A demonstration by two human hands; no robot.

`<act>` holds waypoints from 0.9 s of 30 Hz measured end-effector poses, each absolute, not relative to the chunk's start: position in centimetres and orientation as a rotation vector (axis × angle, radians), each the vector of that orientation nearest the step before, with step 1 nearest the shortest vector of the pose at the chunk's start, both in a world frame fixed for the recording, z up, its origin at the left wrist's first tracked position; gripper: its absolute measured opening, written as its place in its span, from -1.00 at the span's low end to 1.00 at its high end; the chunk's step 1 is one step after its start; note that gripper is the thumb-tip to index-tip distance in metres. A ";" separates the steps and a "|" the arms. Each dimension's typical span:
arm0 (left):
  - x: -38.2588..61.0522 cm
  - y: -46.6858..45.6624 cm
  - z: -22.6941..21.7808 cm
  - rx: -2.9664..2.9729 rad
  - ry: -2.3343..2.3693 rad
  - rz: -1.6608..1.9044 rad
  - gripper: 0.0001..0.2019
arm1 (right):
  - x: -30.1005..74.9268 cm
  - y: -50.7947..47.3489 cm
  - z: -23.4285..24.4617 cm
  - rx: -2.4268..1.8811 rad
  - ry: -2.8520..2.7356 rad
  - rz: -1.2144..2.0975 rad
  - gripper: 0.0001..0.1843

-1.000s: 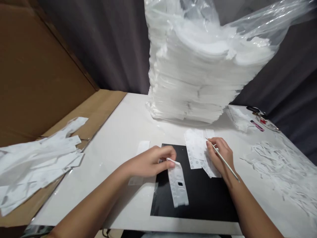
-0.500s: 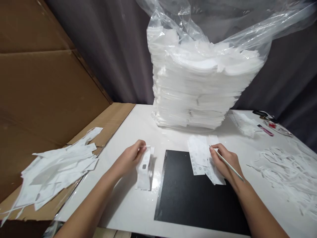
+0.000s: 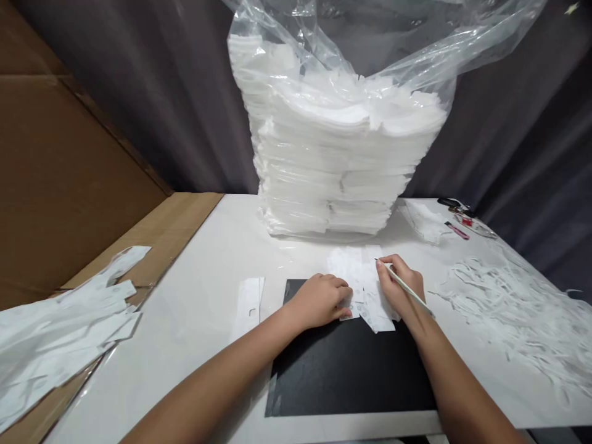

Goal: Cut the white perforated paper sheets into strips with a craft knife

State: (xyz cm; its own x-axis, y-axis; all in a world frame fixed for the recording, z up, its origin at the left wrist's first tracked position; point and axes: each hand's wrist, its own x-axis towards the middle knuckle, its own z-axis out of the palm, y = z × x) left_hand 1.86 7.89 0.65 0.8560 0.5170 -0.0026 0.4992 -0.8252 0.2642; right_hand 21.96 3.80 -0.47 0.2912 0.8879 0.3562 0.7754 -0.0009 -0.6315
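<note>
We hold a thin tool [image 3: 411, 294] pinched in the right hand [image 3: 409, 275]; the left hand [image 3: 321, 302], its grasp indeterminable, is at printed strips [image 3: 377, 302], apparently unworked, overlapping the black mat [image 3: 356, 376], with apparently worked strips [image 3: 245, 308] left of it.

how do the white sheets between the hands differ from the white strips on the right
The printed sheets are broad and flat; the strips are thin and tangled. The sheets lie partly on the black mat, the strips on the white table. Both are white.
</note>
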 end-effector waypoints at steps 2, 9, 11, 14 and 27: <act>3.1 8.3 -0.6 2.770 0.742 0.117 -0.85 | 22.0 3.9 -0.4 -1.786 -1.507 0.175 -0.71; 2.3 9.8 0.5 2.610 0.823 0.347 -0.85 | 22.0 3.9 -0.3 -1.729 -1.507 0.113 -0.70; 1.2 9.9 2.7 2.510 0.930 0.484 -0.75 | 22.1 3.7 -0.2 -1.717 -1.472 0.089 -0.70; -0.7 9.4 6.4 2.153 0.938 0.671 -0.73 | 22.0 3.5 -0.1 -1.701 -1.447 0.074 -0.70; -4.0 7.7 8.0 1.658 0.988 0.720 -0.65 | 21.3 3.2 -0.2 -1.716 -1.504 0.158 -0.71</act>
